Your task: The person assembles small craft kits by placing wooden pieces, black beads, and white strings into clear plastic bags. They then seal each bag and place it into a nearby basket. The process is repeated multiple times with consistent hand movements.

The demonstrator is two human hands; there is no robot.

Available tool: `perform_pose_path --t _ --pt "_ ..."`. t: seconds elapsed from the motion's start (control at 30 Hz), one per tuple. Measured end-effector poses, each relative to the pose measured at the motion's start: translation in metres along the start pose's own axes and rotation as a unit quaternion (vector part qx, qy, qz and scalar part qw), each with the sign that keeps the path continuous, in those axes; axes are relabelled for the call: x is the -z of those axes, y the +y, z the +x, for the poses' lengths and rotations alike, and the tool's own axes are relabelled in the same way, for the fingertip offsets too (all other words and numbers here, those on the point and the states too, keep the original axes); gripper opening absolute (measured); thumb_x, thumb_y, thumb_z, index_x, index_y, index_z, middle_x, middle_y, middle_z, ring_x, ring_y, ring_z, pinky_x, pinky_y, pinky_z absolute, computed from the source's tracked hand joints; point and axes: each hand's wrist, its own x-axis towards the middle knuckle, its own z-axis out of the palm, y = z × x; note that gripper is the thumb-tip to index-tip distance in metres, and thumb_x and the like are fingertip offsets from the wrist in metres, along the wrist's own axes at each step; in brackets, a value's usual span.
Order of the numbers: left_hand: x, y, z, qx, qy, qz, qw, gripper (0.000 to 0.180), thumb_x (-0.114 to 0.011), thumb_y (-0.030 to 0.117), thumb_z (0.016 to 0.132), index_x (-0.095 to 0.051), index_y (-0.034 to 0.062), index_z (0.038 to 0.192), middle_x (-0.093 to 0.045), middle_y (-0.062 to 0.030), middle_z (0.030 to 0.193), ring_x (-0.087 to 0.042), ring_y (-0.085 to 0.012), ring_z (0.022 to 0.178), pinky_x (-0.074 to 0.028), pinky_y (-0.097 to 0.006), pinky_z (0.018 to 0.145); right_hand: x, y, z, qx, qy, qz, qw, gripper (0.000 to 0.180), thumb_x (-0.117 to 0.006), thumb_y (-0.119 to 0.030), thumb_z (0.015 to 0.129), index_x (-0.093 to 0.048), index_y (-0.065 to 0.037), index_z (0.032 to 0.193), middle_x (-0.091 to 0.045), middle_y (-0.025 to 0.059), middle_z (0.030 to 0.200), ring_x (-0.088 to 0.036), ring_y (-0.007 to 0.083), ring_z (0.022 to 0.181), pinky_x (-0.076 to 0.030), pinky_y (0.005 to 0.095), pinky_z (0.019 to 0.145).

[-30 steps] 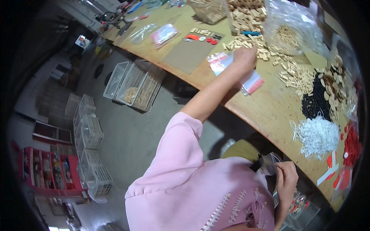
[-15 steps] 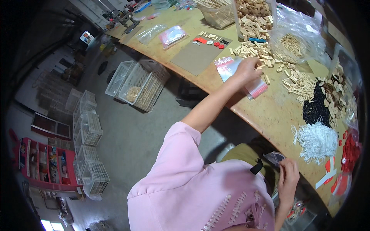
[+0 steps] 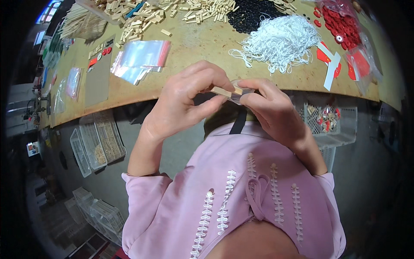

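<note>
Close together at the table's front edge, both of my hands meet over a small clear plastic bag (image 3: 235, 99). My left hand (image 3: 183, 97) pinches a pale wooden block (image 3: 221, 91) between thumb and fingers, its end at the bag's mouth. Gripping the bag's other side is my right hand (image 3: 269, 101), thumb below and fingers on top. A second piece of wood shows by the right fingertips, partly hidden. Beyond my left hand lies a stack of clear zip bags (image 3: 144, 54) with red edges. A heap of wooden blocks (image 3: 140, 26) spreads behind them.
White string loops (image 3: 282, 41) lie in a tangle behind my right hand, beside black rings (image 3: 254, 15) and red discs (image 3: 343, 26). A cardboard sheet (image 3: 98, 82) with sample parts rests at the left. Plastic crates (image 3: 101, 140) (image 3: 340, 125) stand below the table edge.
My left hand has come back from the block heap with a wooden block and met my right hand. The bag has risen from beside my lap. My view has turned toward the right.
</note>
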Motion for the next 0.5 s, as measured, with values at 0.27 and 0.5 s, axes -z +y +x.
perform_pose_path --t 0.27,0.5 --pt "-0.019 -0.001 -0.003 -0.004 -0.029 0.003 1.0 0.017 -0.074 0.004 0.086 -0.068 0.0041 0.102 -0.065 -0.0113 0.096 -0.067 -0.0291 0.084 -0.055 -0.039 0.074 -0.009 -0.001 -0.008 -0.01 -0.04 0.021 0.999 0.018 -0.064 0.005 0.086 -0.063 -0.002 0.102 -0.066 0.0213 0.125 -0.067 0.0394 0.11 -0.056 0.0427 0.089" --pt "-0.022 -0.015 -0.003 -0.071 -0.039 0.092 0.992 0.016 -0.076 0.007 0.087 -0.069 0.0061 0.101 -0.066 -0.0098 0.092 -0.066 -0.03 0.088 -0.053 -0.039 0.079 -0.011 0.004 -0.012 -0.024 -0.034 0.032 0.999 0.02 -0.065 0.004 0.088 -0.066 -0.003 0.107 -0.066 0.0192 0.126 -0.067 0.0385 0.111 -0.056 0.0415 0.089"
